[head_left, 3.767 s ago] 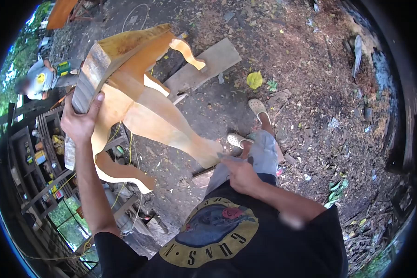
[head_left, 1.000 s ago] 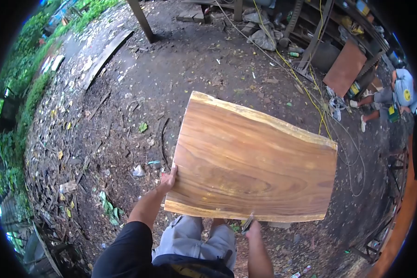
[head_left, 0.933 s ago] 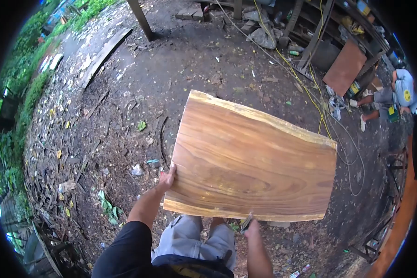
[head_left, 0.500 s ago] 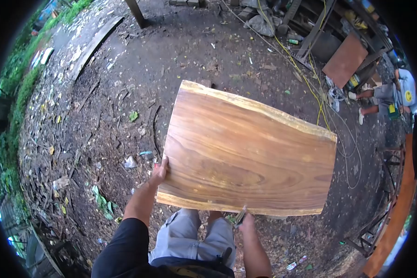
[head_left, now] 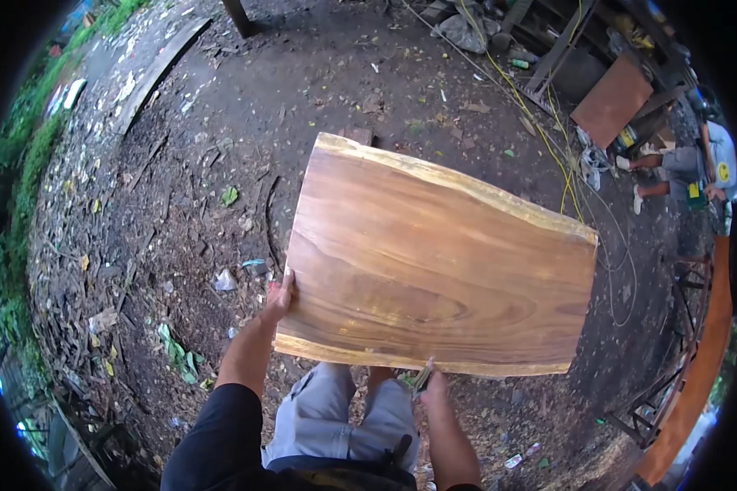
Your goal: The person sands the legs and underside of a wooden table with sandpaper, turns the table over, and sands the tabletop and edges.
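A wide slab of brown wood (head_left: pixel 434 262) with pale yellow live edges is held flat in front of me, above the dirt ground. My left hand (head_left: pixel 280 296) grips its left edge, fingers under the board. At the near edge my right hand (head_left: pixel 432 386) holds the slab, and a small dark object shows between the fingers; I cannot tell what it is. My legs in grey trousers (head_left: pixel 336 413) show below the slab.
Dark dirt ground (head_left: pixel 221 164) strewn with wood scraps and leaves. A long plank (head_left: pixel 151 78) lies far left. A yellow cable (head_left: pixel 540 139) runs toward shelving. A rust-brown panel (head_left: pixel 610 102) leans at top right. A person (head_left: pixel 704 168) sits at right.
3.8 s ago I held the piece tilted, legs showing. Over the last second the slab stays flat in both hands while the ground slides upward in view.
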